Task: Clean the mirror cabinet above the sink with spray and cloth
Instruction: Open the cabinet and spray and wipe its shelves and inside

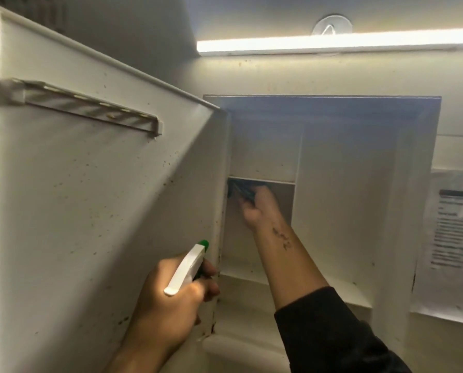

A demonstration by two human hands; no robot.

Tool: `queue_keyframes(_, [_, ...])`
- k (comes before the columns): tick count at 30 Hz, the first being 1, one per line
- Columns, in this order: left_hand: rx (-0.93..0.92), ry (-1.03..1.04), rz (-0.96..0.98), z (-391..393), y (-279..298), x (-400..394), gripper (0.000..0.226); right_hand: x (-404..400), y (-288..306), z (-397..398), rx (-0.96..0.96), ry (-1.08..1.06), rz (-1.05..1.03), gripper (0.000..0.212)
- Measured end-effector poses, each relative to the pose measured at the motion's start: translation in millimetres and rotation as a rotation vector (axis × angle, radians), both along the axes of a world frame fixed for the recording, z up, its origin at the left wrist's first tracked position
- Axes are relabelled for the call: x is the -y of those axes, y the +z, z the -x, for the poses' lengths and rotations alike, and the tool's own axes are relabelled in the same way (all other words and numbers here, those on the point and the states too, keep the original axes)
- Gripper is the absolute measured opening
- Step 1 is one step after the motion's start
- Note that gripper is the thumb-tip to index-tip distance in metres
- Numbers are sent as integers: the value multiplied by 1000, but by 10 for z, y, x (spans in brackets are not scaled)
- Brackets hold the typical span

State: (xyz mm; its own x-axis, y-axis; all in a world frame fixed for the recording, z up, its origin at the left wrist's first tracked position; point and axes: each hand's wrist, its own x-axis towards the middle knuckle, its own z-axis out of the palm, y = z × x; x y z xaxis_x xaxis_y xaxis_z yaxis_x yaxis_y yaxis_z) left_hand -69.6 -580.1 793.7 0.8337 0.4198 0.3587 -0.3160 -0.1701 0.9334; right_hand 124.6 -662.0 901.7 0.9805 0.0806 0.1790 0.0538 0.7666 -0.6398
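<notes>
The white cabinet (346, 184) stands open, its door (96, 197) swung out to the left with the speckled inner side facing me. My right hand (260, 208) reaches into the left compartment under a small shelf (262, 180) and grips a dark blue-green cloth (241, 191) against the upper left corner. My left hand (176, 300) holds a spray bottle with a white trigger head (184, 267) and green nozzle, low beside the door's edge. The bottle's body is hidden by the hand.
A metal rack bar (82, 106) is fixed to the inside of the door. A lit tube lamp (332, 43) runs above the cabinet. A printed paper notice (453, 238) hangs on the wall to the right. Brown specks dot the door and frame.
</notes>
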Motion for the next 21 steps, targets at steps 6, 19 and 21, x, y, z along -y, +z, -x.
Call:
queue_keyframes(6, [2,-22,5,-14,-25,27,20,-3,-129,26,-15,79,-243,21])
queue_keyframes(19, [-3,-42,-3,41,-26,106,22,189,-107,416,-195,19,-621,33])
queue_keyframes(21, [-6,-40,-14,59,-32,107,8,174,-119,411,-204,-3,-632,31])
